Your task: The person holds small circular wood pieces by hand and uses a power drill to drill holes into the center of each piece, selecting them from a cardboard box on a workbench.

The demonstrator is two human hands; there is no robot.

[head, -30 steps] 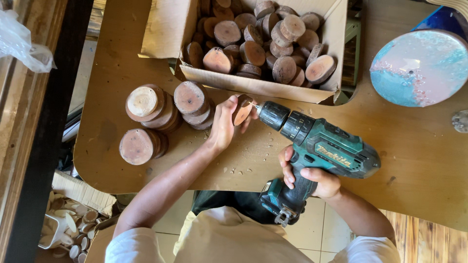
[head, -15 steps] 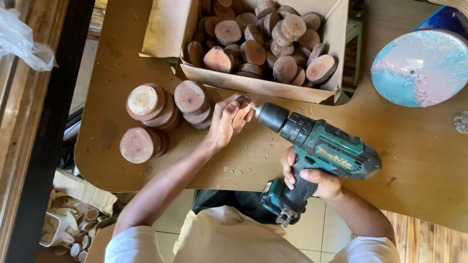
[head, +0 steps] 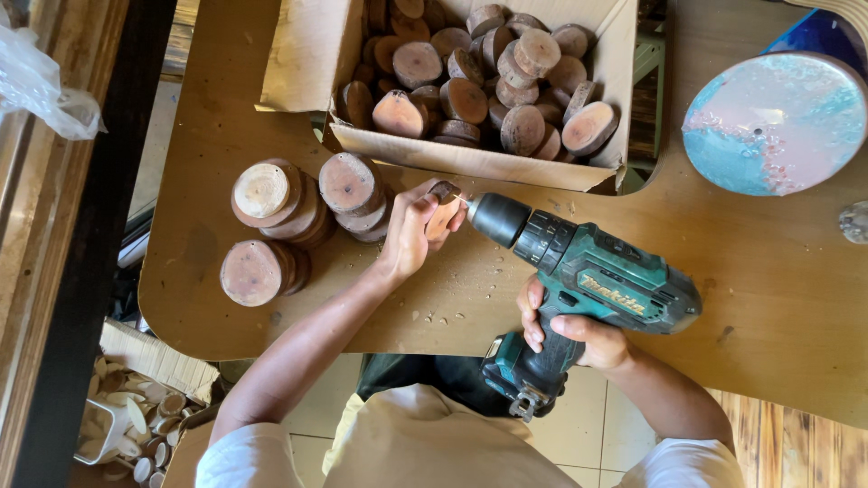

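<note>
Plastic film (head: 41,86), thin and crumpled, is seen at the far left edge above a dark upright beam. Below it, small pale wooden pieces are heaped in a carton (head: 136,425) on the floor. On the smooth brown worktop (head: 778,298), scattered with fine chips, three short stacks of round wood slices (head: 271,217) are set close together, their cut faces pale with darker bark rims. Just right of the stacks, a small wood slice (head: 443,215) is held on edge against the worktop by the left hand (head: 411,237), its fingers clenched around the piece. Behind it, an open cardboard box (head: 470,161) is filled with more bark-edged rounds, lying tilted and overlapping. The thin bit of a teal and black cordless drill (head: 588,289) is brought against the face of the held slice, with the black chuck just beside the left fingers. The drill's handle is gripped by the right hand (head: 574,330), fingers wrapped tightly around it, forefinger laid along the body. At the far right, a round disc (head: 778,122) with a glossy, marbled blue and pink surface is seen lying on the worktop.
</note>
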